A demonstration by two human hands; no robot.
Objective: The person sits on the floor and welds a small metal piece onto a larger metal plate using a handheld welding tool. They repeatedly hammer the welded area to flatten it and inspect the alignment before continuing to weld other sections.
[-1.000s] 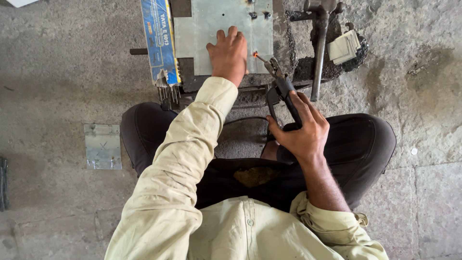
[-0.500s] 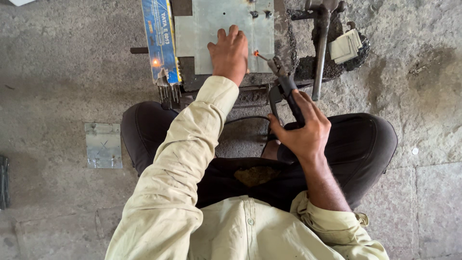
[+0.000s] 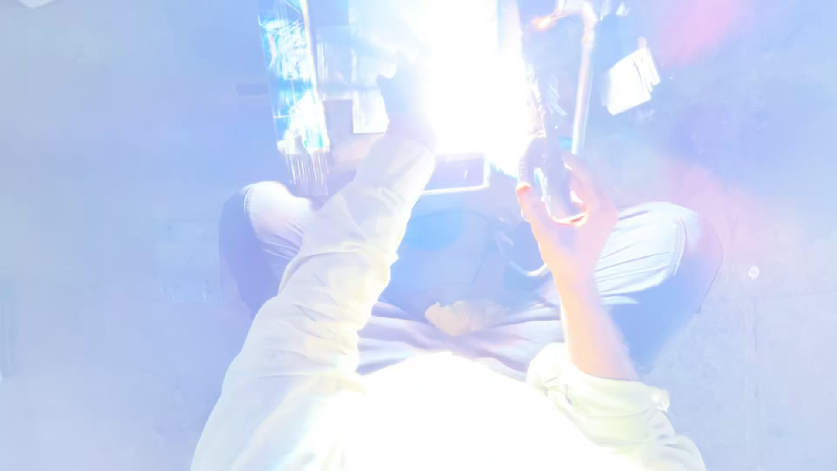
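Head view washed out by a white-blue arc flare at 12 o'clock. My left hand (image 3: 408, 105) reaches up into the glare, resting on the metal plate (image 3: 370, 109); how its fingers lie I cannot tell. My right hand (image 3: 562, 214), at 2 o'clock from my lap, has its fingers curled around the electrode holder (image 3: 549, 170), whose tip points up-left toward the flare. Blue box (image 3: 292, 83) stands just left of the plate. Vertical pipe (image 3: 582, 83) at 1 o'clock.
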